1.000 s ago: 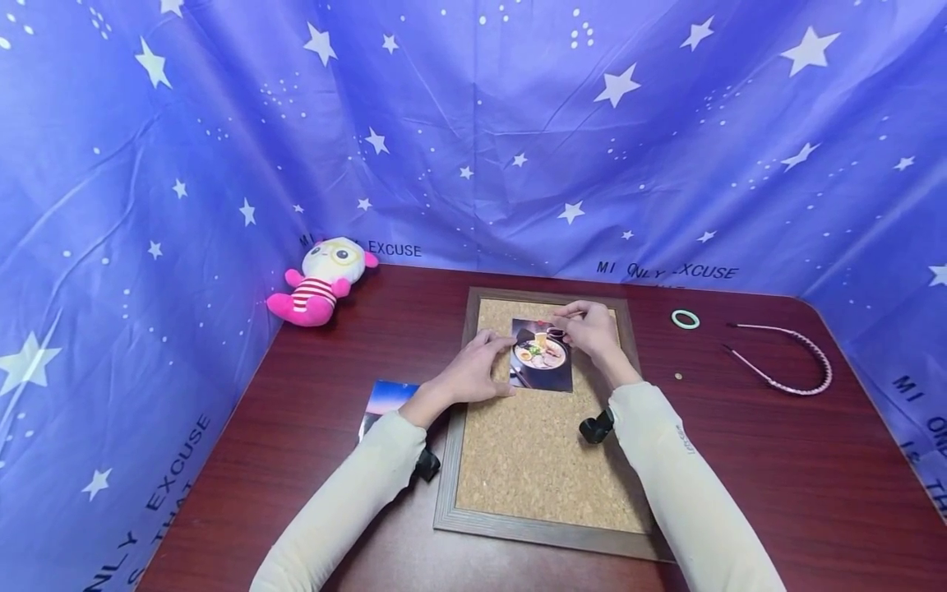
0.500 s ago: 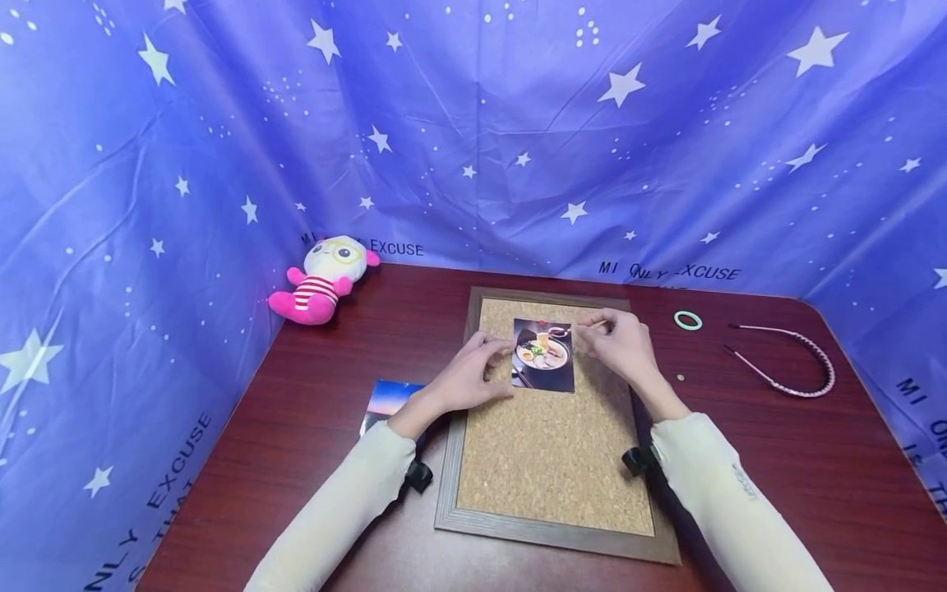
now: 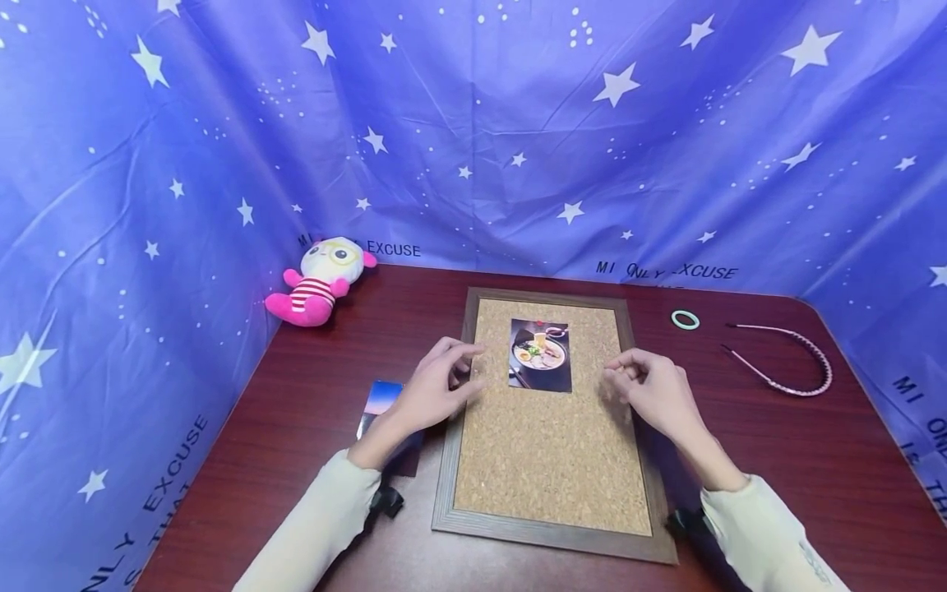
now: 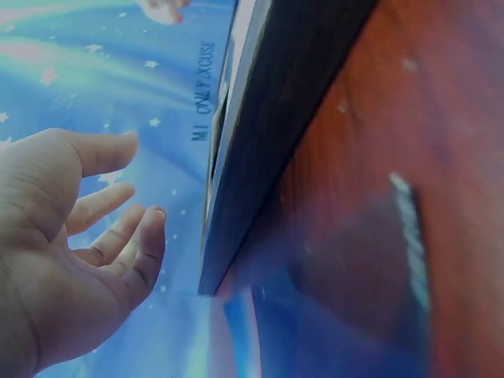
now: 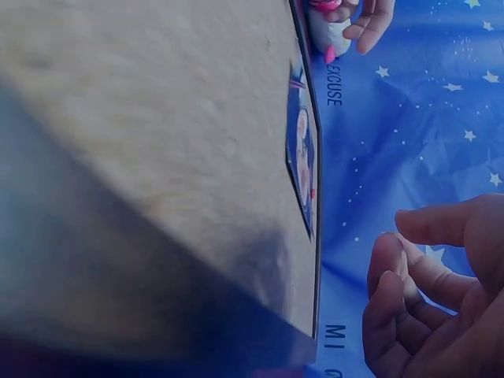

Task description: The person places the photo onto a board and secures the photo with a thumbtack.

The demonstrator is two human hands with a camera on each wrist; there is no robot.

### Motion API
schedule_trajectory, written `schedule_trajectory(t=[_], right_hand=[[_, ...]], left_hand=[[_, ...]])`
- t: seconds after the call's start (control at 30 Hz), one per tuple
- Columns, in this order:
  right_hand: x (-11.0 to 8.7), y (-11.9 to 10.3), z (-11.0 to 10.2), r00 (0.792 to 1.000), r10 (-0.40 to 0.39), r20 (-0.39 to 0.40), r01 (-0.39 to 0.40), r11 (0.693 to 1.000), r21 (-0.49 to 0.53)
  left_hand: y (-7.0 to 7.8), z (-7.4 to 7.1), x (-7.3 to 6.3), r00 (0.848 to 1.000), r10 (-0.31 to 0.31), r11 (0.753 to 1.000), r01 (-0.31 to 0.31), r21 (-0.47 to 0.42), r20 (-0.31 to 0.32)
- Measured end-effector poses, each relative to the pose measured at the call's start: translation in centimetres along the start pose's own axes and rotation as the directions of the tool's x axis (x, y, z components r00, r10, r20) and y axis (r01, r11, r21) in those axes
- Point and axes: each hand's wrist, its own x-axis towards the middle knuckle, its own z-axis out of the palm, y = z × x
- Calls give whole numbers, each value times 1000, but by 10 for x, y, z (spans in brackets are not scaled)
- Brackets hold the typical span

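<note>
A photo of a noodle bowl [image 3: 540, 374] lies on the upper part of a framed corkboard [image 3: 551, 469]. At its top edge sits a red pushpin [image 3: 539, 323]. My left hand [image 3: 432, 390] hovers over the board's left frame, fingers spread and holding nothing; in the left wrist view the same hand [image 4: 87, 244] has loosely bent, parted fingers. Above the board's right edge is my right hand [image 3: 658, 395], its fingers loosely bent. The right wrist view shows this hand [image 5: 441, 283] with nothing visible between thumb and fingers.
A second photo [image 3: 381, 399] lies left of the board, partly under my left forearm. A plush toy [image 3: 314, 288] sits at the back left. To the right are a pale green ring [image 3: 685, 319] and a headband [image 3: 821, 353]. Starry blue curtains [image 3: 473, 123] surround the table.
My right hand has let go at the photo's top and moved right and nearer. My left hand has drawn back left from the photo's edge. The noodle photo has stayed in place on the board.
</note>
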Motion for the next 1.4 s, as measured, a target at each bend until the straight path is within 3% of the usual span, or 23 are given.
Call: schedule_trajectory(t=[0.13, 0.3, 0.33, 0.47, 0.53, 0.57, 0.9, 1.07, 1.2, 1.33, 1.4], right_hand=[[-19, 6, -4, 1000, -9, 6, 9, 1000, 1], [-40, 17, -11, 1000, -8, -2, 8, 1000, 20], [-44, 21, -12, 1000, -1, -4, 1, 1000, 25], [-57, 36, -16, 1000, 16, -12, -15, 999, 40], [-64, 43, -17, 1000, 14, -11, -14, 999, 40], [-67, 46, -17, 1000, 7, -9, -7, 999, 43], [-94, 65, -13, 998, -29, 58, 27, 999, 34], [-100, 74, -12, 991, -68, 119, 49, 987, 152], [-99, 80, -12, 983, -18, 180, -34, 960, 278], [-98, 83, -13, 973, 46, 224, -120, 937, 328], [-98, 84, -13, 971, 52, 232, -132, 929, 346]], left_hand=[[-1, -13, -18, 999, -33, 999, 34, 24, -30], [-7, -27, -39, 998, -15, 999, 19, 49, -65], [-16, -27, -43, 997, -1, 999, 4, 46, -80], [-20, -32, -59, 994, -6, 999, 12, 51, -114], [-21, -34, -68, 991, -29, 998, 37, 59, -129], [-14, -38, -71, 990, -54, 996, 64, 68, -130], [-19, -49, -105, 968, -162, 977, 184, 105, -192], [-22, -59, -115, 939, -239, 954, 275, 121, -247], [-27, -65, -118, 900, -343, 923, 376, 83, -270], [-31, -65, -121, 858, -430, 881, 467, 75, -281], [-32, -63, -122, 847, -450, 867, 490, 90, -282]])
